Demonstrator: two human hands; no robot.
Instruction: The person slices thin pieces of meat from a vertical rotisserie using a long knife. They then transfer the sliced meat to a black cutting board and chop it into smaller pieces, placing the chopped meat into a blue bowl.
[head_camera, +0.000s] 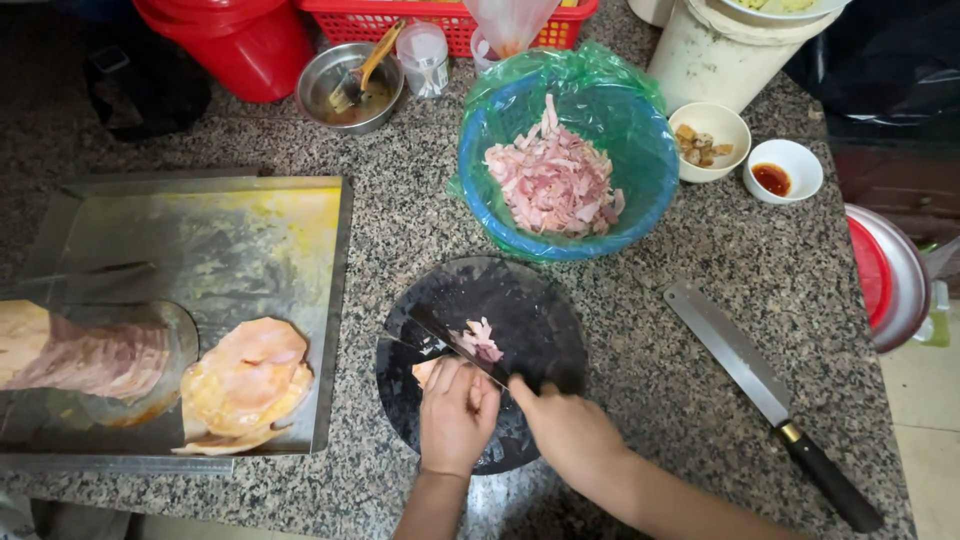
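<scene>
My right hand grips the handle of a dark knife whose blade lies across a round black cutting board. My left hand presses down on a pale piece of meat at the board's near side, beside the blade. A small heap of cut pink strips lies just past the knife. Behind the board stands a blue basket lined with green plastic, holding a pile of sliced meat.
A metal tray at left holds round meat slices and a stacked roll. A long second knife lies at right. Small bowls, a steel bowl with a spoon, a red bucket and basket line the back.
</scene>
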